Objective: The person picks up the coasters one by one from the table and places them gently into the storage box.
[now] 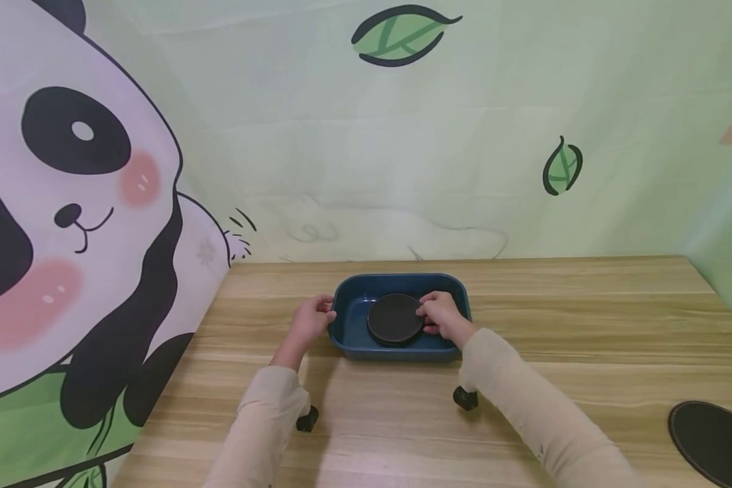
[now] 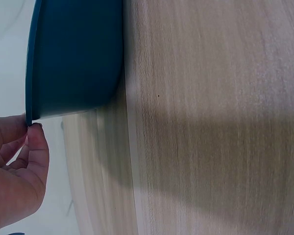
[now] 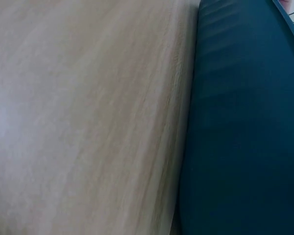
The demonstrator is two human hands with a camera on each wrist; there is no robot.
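A blue rectangular tub (image 1: 356, 354) with rounded corners sits on the wooden table. Inside it lies a black round coaster (image 1: 395, 318), with what looks like a second edge beneath it. My left hand (image 1: 310, 318) pinches the tub's left rim between thumb and fingers; the left wrist view shows this hand (image 2: 20, 169) at the edge of the tub (image 2: 73, 63). Reaching into the tub, my right hand (image 1: 442, 315) pinches the coaster's right edge. The right wrist view shows mostly the tub's outer wall (image 3: 245, 127), and the right hand's grip is hidden there.
Another black round flat piece (image 1: 716, 440) lies at the table's right front, cut off by the frame. The wooden table (image 1: 585, 318) ends at a cloth backdrop (image 1: 317, 135) printed with a panda and leaves. Black wrist devices hang beneath both sleeves.
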